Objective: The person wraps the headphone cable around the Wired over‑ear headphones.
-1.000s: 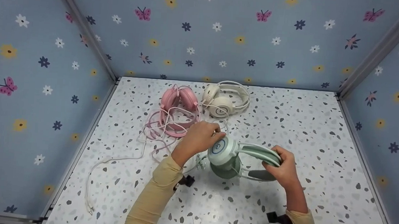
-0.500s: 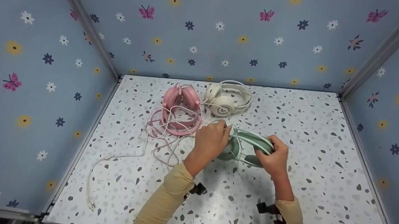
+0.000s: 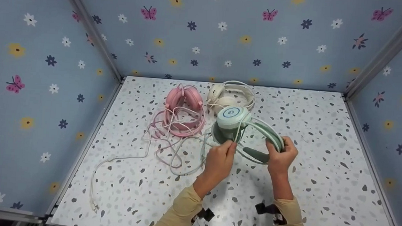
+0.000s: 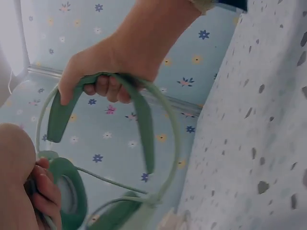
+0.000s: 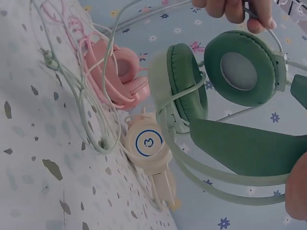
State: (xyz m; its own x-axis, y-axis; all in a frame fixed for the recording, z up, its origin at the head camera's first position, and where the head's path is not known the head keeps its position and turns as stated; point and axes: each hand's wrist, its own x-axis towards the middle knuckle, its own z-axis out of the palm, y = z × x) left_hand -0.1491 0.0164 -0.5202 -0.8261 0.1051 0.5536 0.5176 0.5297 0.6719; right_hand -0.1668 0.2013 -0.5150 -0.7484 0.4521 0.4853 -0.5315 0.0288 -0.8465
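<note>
A mint green pair of headphones (image 3: 233,120) is held up over the table, its ear cups towards the left. My right hand (image 3: 283,153) grips the headband at its right end, and the left wrist view shows those fingers (image 4: 108,88) curled round the green padding. Just below the cups, my left hand (image 3: 220,159) pinches the headphones' thin cable (image 5: 279,44). One strand of cable passes across the nearer cup (image 5: 178,84). The rest of the green cable (image 3: 183,174) trails down onto the table to the left.
Pink headphones (image 3: 184,106) lie at the back, left of centre, with tangled pink and white cables (image 3: 165,123). Cream headphones (image 3: 219,93) lie beside them, partly covered by the green cup. A white cable's plug end (image 3: 94,208) lies front left. Flowered panels (image 3: 226,37) wall the speckled table (image 3: 322,190).
Both hands have lifted the green headphones away towards the back. My left hand has left the ear cup's side and come lower, now on the cable. The right hand stays on the headband.
</note>
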